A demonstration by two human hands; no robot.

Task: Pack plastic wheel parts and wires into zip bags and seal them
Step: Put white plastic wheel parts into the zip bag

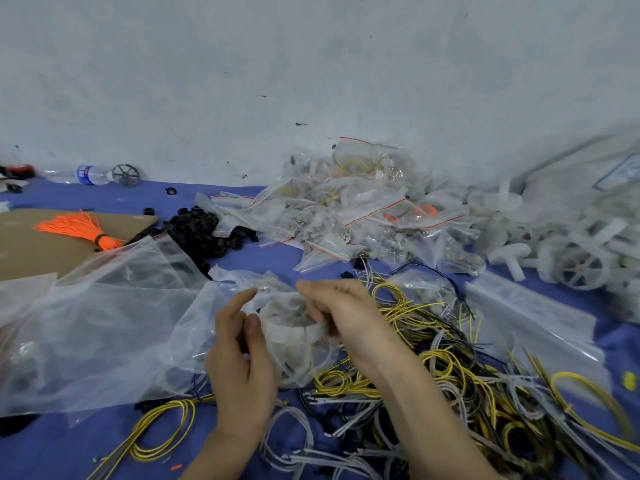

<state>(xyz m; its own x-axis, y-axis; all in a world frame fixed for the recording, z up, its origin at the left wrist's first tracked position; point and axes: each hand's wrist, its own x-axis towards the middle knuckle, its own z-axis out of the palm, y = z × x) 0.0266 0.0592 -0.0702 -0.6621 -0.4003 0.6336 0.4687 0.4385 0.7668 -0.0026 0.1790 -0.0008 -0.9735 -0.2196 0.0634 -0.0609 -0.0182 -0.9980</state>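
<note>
A small clear zip bag [294,341] with a translucent white plastic wheel [289,322] inside is held between both hands at the centre. My left hand [242,362] holds the bag's left side with thumb and curled fingers. On the right, my right hand [343,313] pinches the bag's top right edge. Coils of yellow, black and grey wires [433,368] lie under and to the right of my hands.
Filled zip bags [346,209] are heaped at the back centre. Loose white wheels [581,265] pile up at right, small black parts [197,230] at centre left. A big clear bag [97,323], cardboard [41,244] with orange ties [76,226] and a bottle [83,174] are at left.
</note>
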